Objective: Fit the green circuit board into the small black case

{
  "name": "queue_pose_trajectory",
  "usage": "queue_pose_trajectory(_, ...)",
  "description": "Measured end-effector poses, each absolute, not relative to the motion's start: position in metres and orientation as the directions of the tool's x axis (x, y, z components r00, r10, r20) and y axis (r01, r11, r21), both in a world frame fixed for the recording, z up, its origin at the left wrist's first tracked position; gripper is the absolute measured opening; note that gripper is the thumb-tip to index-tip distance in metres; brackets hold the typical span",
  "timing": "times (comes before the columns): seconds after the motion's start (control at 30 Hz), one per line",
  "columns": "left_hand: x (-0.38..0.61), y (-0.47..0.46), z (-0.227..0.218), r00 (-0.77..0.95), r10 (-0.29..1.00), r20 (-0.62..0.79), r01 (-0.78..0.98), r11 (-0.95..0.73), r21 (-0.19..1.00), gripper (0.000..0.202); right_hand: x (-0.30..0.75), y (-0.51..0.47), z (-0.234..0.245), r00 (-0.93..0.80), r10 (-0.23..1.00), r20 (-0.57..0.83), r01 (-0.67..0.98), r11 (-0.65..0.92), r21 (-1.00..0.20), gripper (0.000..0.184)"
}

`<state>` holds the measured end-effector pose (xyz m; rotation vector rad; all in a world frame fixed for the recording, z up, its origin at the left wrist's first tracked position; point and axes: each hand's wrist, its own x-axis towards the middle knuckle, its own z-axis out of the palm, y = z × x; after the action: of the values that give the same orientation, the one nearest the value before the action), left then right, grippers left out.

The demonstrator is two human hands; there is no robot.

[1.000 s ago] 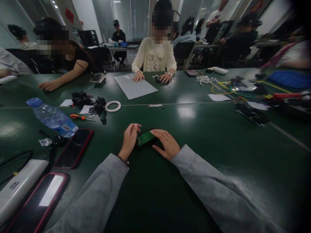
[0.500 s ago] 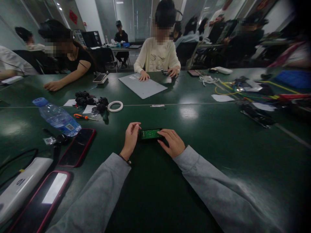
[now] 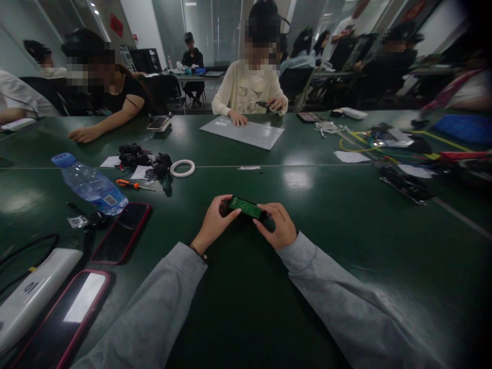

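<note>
A small green circuit board with a dark edge or casing around it is held just above the green table, tilted down to the right. My left hand grips its left end, thumb along the near edge and fingers at the far side. At the right end, my right hand pinches the board between thumb and fingers. The underside of the board is hidden.
To my left are a water bottle, two phones, one a red-edged phone, a white power bank and an orange screwdriver. A tape roll lies ahead. Opposite, a person rests a hand on a grey panel.
My left hand, earlier raised beside the board's left end, now grips it. The board has turned, its right end now lower. Across the table, the person has turned the grey panel and shifted it right.
</note>
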<state>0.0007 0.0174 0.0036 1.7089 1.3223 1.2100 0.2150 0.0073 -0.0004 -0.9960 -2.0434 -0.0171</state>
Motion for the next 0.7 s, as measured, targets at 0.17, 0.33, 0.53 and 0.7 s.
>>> queue_pose_trajectory(0.17,0.001,0.020,0.000,0.055,0.961,0.272,0.332,-0.274,0.902,0.042,0.215,0.011,-0.008,-0.270,0.701,0.660,0.715,0.605,-0.350,0.060)
queue_pose_trajectory(0.33,0.000,0.019,0.001,0.063,0.963,0.263,0.331,-0.269,0.904,0.040,0.217,0.019,-0.022,-0.335,0.770,0.543,0.720,0.581,-0.380,0.059)
queue_pose_trajectory(0.53,0.001,0.020,0.001,0.063,0.964,0.257,0.344,-0.262,0.901,0.041,0.216,0.017,-0.016,-0.384,0.742,0.550,0.688,0.627,-0.367,0.045)
queue_pose_trajectory(0.7,0.001,0.017,0.006,0.091,0.961,0.262,0.358,-0.277,0.892,0.042,0.215,0.014,-0.012,-0.400,0.728,0.557,0.685,0.641,-0.346,0.050)
